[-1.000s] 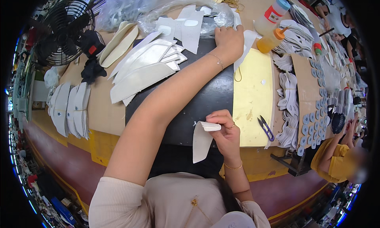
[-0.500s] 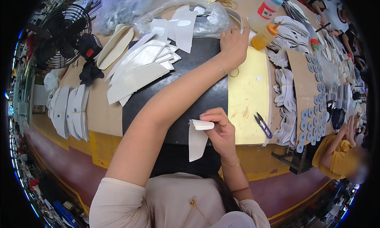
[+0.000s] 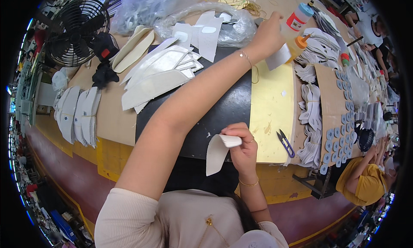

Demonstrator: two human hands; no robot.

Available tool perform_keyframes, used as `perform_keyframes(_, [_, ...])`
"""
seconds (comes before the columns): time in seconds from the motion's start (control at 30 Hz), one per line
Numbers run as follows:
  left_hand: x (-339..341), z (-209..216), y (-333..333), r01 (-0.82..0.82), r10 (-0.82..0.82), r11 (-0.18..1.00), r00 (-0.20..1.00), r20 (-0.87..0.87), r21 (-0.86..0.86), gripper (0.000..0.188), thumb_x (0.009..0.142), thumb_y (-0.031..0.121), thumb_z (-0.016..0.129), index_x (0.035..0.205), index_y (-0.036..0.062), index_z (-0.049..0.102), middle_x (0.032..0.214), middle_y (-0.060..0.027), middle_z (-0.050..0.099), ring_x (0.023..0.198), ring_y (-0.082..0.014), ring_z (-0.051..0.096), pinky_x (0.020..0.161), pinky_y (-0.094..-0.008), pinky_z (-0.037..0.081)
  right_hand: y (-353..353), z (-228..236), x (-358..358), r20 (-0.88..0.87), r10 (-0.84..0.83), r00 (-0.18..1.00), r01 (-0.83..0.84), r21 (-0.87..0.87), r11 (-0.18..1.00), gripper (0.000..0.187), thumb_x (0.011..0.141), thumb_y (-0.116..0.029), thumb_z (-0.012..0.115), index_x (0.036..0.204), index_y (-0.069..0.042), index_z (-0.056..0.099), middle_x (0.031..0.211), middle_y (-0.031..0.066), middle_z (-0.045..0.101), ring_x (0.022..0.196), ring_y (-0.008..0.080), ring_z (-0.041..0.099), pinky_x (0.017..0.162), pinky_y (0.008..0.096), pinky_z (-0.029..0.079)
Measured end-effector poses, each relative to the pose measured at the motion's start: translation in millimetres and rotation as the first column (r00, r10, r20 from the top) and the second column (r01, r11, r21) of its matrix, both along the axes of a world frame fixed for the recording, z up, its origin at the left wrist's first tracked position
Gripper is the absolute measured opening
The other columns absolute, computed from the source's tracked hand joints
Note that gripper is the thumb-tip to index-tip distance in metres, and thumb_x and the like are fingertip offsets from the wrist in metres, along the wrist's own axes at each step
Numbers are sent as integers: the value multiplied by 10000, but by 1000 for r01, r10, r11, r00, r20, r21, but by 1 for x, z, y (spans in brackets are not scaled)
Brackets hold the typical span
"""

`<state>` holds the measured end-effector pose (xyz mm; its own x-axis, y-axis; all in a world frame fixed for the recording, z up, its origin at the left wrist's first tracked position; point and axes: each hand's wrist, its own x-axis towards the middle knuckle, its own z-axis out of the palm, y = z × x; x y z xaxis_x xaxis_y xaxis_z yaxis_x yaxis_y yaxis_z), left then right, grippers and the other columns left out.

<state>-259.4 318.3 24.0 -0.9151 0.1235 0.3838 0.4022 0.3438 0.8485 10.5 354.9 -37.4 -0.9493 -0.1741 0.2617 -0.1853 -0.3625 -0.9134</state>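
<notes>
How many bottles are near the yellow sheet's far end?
2: a blue-capped bottle and, nearer the person, an amber bottle with an orange tip, both right of the left hand. More could be hidden.

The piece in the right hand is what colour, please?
The piece is off-white, clearest in head view.

1 red label (image 3: 295, 22) sits on the blue-capped bottle (image 3: 303, 15) — print unreadable.

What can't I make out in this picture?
Head view:
- Palm of the left hand: hidden by the hand's back.
- Left edge of the orange-capped bottle: behind a white piece.
- Gripped end of the pale piece: partly behind the right hand.
- Contents of the plastic bag: blurred by its wrinkles.
</notes>
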Motion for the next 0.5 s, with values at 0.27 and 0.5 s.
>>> perform_keyframes(0.27, [95,53,-96,383,-384,923,917,110,27,516,780,69,684,1283,58,571,1039,-92,628,902,-140,589,782,-290,510,48,10,23,199,-77,977,155,-415,897,199,1003,-191,558,1167,-84,520,975,125,538,654,252,620,502,332,546])
perform_keyframes(0.5, [207,0,-211,241,-93,958,772,629,-153,646,805,0,734,1396,97,493,1056,-73,542,680,-50,492,619,-201,450,69,20,32,411,-202,889,257,-82,963,210,1001,-100,545,1197,-48,491,1007,91,581,676,191,622,533,282,533])
